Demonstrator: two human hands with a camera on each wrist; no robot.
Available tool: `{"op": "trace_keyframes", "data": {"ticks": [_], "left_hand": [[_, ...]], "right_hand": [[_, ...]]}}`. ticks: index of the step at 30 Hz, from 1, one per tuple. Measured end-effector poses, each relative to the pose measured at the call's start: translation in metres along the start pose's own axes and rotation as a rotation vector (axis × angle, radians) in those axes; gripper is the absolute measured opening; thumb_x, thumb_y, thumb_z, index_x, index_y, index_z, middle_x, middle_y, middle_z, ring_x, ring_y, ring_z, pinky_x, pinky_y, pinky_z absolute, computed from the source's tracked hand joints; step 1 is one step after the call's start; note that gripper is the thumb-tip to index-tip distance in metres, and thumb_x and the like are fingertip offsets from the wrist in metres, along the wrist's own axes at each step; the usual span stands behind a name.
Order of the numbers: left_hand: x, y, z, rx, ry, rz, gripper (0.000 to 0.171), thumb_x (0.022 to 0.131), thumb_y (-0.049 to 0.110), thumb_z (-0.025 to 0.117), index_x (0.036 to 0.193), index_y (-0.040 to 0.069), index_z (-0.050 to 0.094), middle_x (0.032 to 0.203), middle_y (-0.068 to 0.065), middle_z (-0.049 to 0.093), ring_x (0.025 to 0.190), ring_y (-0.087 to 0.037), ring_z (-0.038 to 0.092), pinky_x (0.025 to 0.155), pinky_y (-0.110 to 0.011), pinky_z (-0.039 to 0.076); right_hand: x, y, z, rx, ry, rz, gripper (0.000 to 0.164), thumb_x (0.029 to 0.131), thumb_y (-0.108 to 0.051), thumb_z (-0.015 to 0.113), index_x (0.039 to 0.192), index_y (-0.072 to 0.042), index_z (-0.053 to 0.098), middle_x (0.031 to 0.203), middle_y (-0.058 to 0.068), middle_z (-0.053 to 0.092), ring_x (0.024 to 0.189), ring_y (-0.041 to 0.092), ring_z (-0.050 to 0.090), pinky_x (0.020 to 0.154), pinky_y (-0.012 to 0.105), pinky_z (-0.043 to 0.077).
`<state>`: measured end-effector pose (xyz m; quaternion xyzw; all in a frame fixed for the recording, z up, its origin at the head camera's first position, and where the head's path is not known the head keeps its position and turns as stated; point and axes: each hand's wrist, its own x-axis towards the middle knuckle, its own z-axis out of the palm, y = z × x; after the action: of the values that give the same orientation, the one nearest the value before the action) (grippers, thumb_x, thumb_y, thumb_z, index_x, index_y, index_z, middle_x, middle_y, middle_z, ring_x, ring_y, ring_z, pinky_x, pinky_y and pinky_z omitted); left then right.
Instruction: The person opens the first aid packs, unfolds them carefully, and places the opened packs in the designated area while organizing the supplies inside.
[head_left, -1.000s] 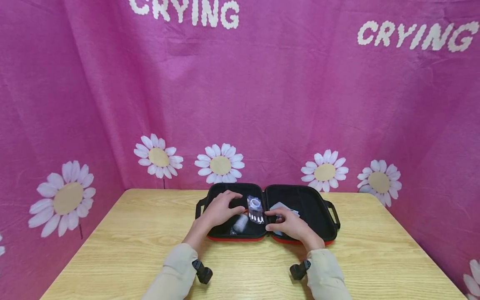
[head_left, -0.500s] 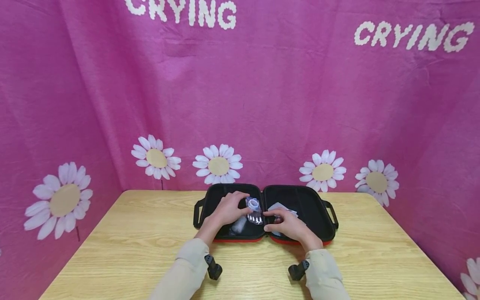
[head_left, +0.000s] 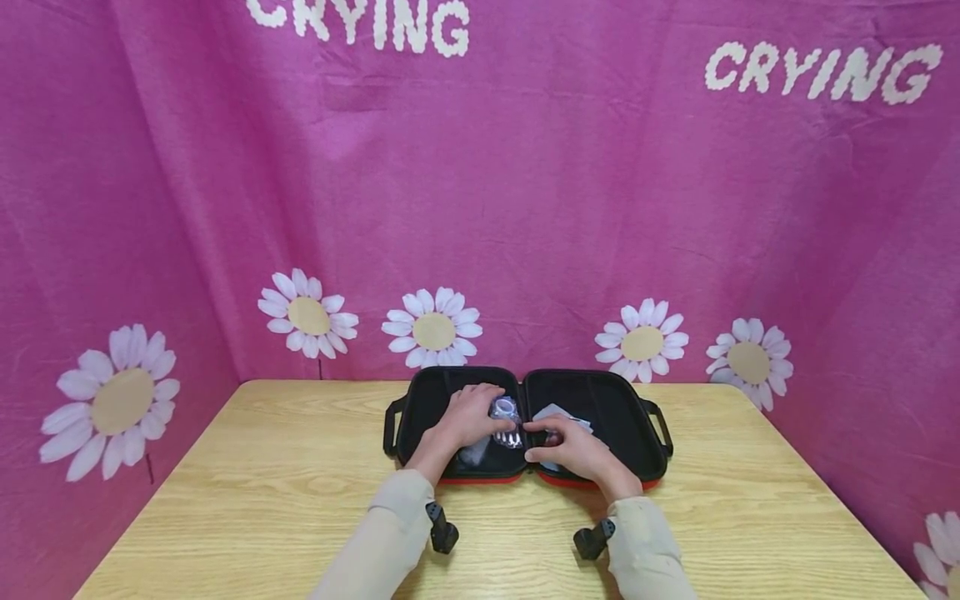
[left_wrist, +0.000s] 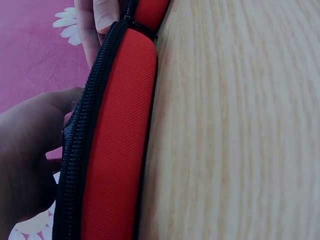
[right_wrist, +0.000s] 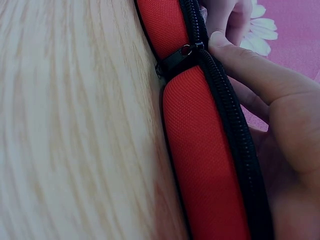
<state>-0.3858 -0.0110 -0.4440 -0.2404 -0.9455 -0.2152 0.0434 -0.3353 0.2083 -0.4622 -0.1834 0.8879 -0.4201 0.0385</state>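
Observation:
A black-lined case with a red outside [head_left: 480, 478] lies spread flat on the table. In its left half is a clear plastic packet [head_left: 507, 435] with a white ring and several white-tipped sticks inside. My left hand [head_left: 468, 415] holds this packet, thumb across its near side and fingers at its far side. A whitish bagged item [head_left: 474, 453] lies partly under that hand. Over the right half, my right hand [head_left: 573, 446] hovers by the hinge, thumb and forefinger apart. Pale flat packets [head_left: 553, 412] lie partly beneath it. Both wrist views show mainly the case's red side; the rim hides the contents.
Black carry handles stick out at the case's left [head_left: 392, 427] and right [head_left: 660, 423] ends. The wooden table [head_left: 262, 483] reaches back to a pink flowered cloth [head_left: 540, 208]. A small black camera sits on each wrist.
My left hand has moved right from above the case's left half onto the clear packet, and its fingers have closed in on it. My right hand has stayed nearly still by the hinge.

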Motion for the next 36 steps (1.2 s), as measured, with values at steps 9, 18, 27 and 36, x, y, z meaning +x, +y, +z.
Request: {"op": "trace_keyframes", "data": {"ticks": [9,18,27,36], "left_hand": [[0.002,0.001,-0.001,0.04,-0.011,-0.025,0.061,0.083,0.043,0.076,0.134,0.013,0.062,0.129,-0.007,0.055,0.12,-0.027,0.049,0.106,-0.049,0.037],[-0.004,0.003,-0.008,0.031,0.084,0.018,0.039,0.087,0.043,0.073,0.119,0.02,0.073,0.119,0.0,0.057,0.113,-0.022,0.052,0.106,-0.048,0.036],[-0.026,-0.006,-0.025,-0.081,0.184,0.057,0.033,0.087,0.041,0.073,0.113,0.02,0.075,0.114,0.0,0.06,0.108,-0.021,0.058,0.097,-0.046,0.042],[-0.048,-0.023,-0.038,-0.188,0.153,-0.037,0.025,0.086,0.041,0.075,0.103,0.023,0.076,0.104,0.007,0.058,0.098,-0.012,0.059,0.085,-0.037,0.048]], "right_hand": [[0.0,0.001,-0.001,-0.001,-0.007,-0.018,0.052,0.086,-0.028,0.077,0.132,-0.009,0.064,0.115,0.01,0.06,0.084,0.016,0.048,0.07,0.026,0.042],[-0.001,0.0,-0.004,0.016,-0.013,-0.029,0.053,0.086,-0.027,0.077,0.133,-0.007,0.062,0.117,0.012,0.06,0.084,0.017,0.048,0.07,0.026,0.042],[-0.001,-0.001,-0.002,0.017,-0.001,0.006,0.053,0.085,-0.029,0.078,0.132,-0.011,0.064,0.113,0.01,0.06,0.086,0.017,0.049,0.071,0.027,0.042],[-0.001,-0.003,-0.002,0.025,0.003,0.013,0.052,0.085,-0.028,0.078,0.132,-0.01,0.064,0.112,0.01,0.059,0.085,0.018,0.047,0.071,0.029,0.04]]}}
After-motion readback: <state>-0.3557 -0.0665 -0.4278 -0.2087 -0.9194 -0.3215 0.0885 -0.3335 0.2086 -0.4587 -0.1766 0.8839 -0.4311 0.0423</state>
